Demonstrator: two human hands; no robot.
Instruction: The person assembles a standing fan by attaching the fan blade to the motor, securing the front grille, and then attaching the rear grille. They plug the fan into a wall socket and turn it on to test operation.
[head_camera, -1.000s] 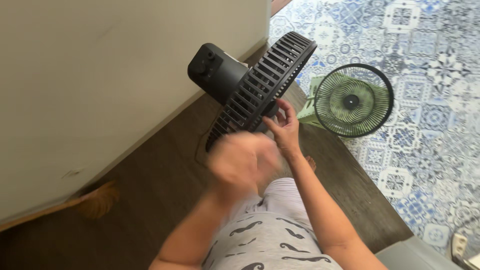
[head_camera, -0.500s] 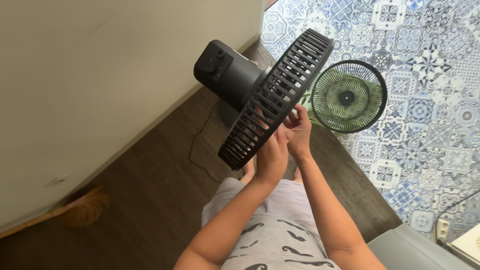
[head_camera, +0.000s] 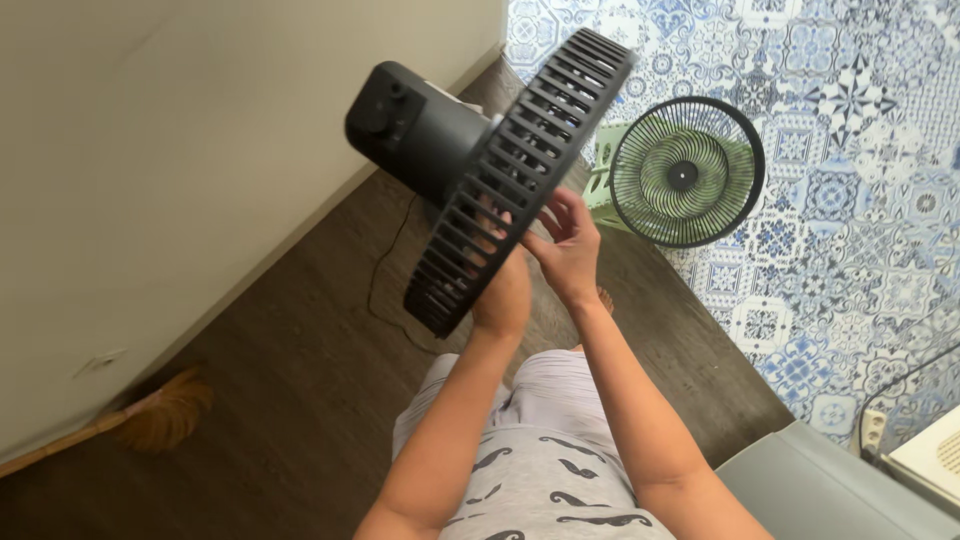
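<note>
We see the left hand (head_camera: 503, 290) reach inside the black fan (head_camera: 500, 170), its fingers hidden. The right hand (head_camera: 570, 250) touches the front, fingers loosely spread.

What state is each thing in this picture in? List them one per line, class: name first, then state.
Black round slatted plastic fan: tilted, raised off the floor, front side facing both hands.
Left hand: against the fan's front, fingers hidden.
Right hand: fingers spread, at the fan's front.
Green round wire-grille fan: standing on the patterned tile floor, blades sharp, apparently still.
Brown feather duster: lying on the dark wood floor by the wall.
</note>
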